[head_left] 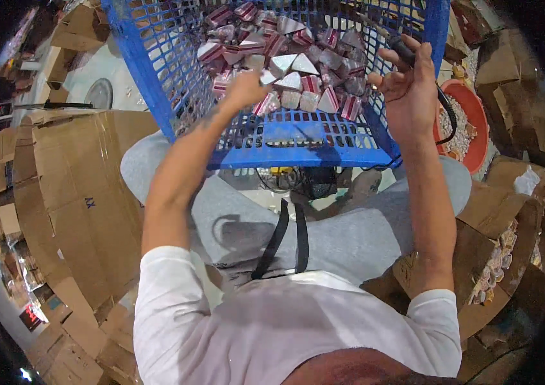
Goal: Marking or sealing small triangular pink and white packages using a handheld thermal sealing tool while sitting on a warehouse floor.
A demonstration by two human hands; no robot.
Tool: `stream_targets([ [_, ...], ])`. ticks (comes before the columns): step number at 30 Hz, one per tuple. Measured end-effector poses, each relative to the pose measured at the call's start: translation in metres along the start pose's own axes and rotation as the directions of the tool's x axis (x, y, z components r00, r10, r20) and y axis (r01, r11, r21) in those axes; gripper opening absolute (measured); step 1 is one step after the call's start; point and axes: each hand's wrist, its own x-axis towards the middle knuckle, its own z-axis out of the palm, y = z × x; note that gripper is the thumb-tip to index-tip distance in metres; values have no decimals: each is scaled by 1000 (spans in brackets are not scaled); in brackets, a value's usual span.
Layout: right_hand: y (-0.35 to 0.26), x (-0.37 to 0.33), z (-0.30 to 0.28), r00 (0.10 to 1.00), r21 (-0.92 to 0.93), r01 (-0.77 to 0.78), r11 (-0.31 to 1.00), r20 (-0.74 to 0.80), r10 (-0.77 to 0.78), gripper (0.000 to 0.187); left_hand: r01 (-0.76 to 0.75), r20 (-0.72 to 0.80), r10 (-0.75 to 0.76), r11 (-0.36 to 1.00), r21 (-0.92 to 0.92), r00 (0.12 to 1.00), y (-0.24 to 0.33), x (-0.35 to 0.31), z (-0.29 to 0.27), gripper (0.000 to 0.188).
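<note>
Right hand (410,96) loosely grasps a dark corded handle (403,51). Left hand (245,90) is among wrapped red-and-white pieces (303,64), its grip indeterminable; these lie beside and beyond it inside the blue basket (292,156). Dark lettering (90,203) marks cardboard (70,167) left of this hand.

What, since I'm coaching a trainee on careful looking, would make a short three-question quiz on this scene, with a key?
1. Multiple choice: what colour is the basket? A) red B) blue C) green
2. True or false: the orange-red tub stands to the right of the basket.
3. Short answer: which hand holds the dark-handled tool, and where is the other?

Key: 1. B. 2. True. 3. The right hand holds it; the left hand is at the wrapped pieces inside the basket.
</note>
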Motion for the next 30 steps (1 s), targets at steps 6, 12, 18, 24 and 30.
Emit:
stream_targets([
  [6,6,-9,3,998,1,-62,998,7,62,44,242,68,-250,964,108,966,-25,-29,120,69],
  [12,23,-16,2,990,-117,-137,984,-46,133,38,271,49,-272,962,41,961,-22,-16,115,79],
  [18,31,-24,12,997,-376,-74,924,-36,65,43,105,85,-79,924,-367,993,-3,2,23,74],
  [24,39,-12,22,995,-526,89,846,75,-58,49,-101,255,366,722,-684,895,97,-63,-122,48],
  [30,67,-36,54,985,-355,172,919,54,-164,51,76,53,128,-184,-980,990,138,-85,-88,47],
])
